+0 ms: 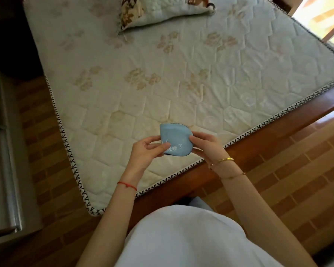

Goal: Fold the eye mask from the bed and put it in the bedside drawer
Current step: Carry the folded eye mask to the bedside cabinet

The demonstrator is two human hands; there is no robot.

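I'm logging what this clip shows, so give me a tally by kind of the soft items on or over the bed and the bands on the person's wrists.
Eye mask, held in both hands: 1
Pillow: 1
Red string on left wrist: 1
Gold bracelets on right wrist: 2
Total: 5

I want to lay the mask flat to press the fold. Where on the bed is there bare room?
The mattress is bare from the pillow at its head down to the patterned edge near both hands. The only crowding is there, where the left hand and right hand hold the eye mask.
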